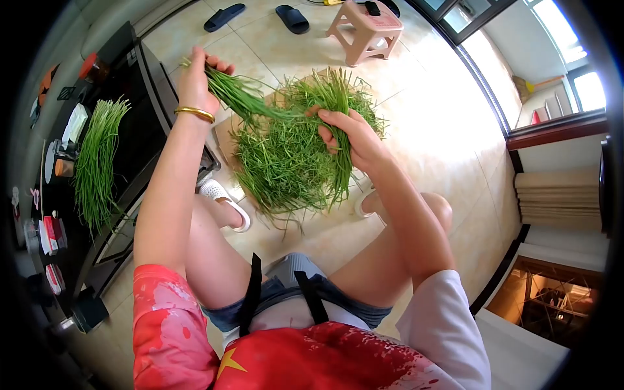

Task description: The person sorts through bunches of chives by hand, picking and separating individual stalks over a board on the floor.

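Observation:
My left hand [198, 86] is raised to the left of the pile, its fingers closed around a small bunch of chives [237, 97]. The leafy ends of that bunch trail rightward toward my other hand. My right hand [354, 138] is wrapped round a thicker bunch of chives [337, 97], held over the right side of the pile with its stalk ends pointing away from me. Below both hands, a loose heap of chives [279, 162] spreads on a brown sheet [223, 138] on the floor between my feet.
A long bunch of chives [101, 159] lies on the black cabinet [146, 117] at left, beside a tissue pack and small boxes. Dark slippers [224, 17] and a pink stool [365, 29] stand ahead. A sliding door frame [481, 84] is at right.

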### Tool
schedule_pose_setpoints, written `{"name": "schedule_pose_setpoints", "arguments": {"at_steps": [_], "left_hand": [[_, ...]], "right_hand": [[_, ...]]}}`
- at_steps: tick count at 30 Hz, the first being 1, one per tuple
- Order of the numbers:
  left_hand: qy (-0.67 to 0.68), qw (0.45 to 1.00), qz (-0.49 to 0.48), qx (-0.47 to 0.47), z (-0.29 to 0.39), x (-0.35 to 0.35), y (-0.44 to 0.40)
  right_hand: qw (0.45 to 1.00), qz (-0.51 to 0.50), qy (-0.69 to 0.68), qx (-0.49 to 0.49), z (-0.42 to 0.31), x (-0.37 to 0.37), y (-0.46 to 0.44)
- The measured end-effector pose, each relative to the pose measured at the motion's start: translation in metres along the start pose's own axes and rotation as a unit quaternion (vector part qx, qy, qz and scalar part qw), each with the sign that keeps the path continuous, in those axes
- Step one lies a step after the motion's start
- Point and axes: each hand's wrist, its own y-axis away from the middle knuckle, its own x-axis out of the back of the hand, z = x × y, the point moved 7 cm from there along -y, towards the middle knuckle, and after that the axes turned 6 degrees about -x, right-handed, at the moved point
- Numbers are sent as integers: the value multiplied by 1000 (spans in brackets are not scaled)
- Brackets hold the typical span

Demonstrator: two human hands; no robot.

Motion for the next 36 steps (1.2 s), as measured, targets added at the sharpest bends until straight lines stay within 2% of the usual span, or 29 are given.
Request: {"name": "schedule_pose_setpoints", "arguments": {"at_steps": [2,4,6,8,10,12,14,16,18,25,27,36], "left_hand": [[-73,993,-90,-37,4,-9,5],[-22,995,-1,-93,24,7,-7],[39,993,52,-96,48,39,-44],[78,988,75,-111,64,48,-50],[55,990,67,-112,61,38,-38],[-95,992,-80,4,28,8,-17],[-192,964,-163,88,-3,-28,39],[-214,930,-238,182,-44,-32,71],[-224,913,-274,203,-64,-36,90],[-293,885,-303,198,-84,-32,92],[-317,868,-309,224,-89,-29,94],[-250,891,-296,235,-94,-32,97]], "right_hand": [[1000,21,14,-5,0,2,-1],[999,41,30,-12,2,7,-4],[997,58,40,-15,8,14,-7],[996,76,35,-12,7,18,-6],[995,90,34,-12,6,21,-5],[996,76,44,6,4,18,-4],[995,70,69,11,4,14,-6],[993,65,96,16,5,9,-8],[992,56,108,27,6,6,-11],[986,50,145,65,8,6,-17],[983,53,163,62,6,5,-16],[976,42,211,33,9,-4,-15]]}}
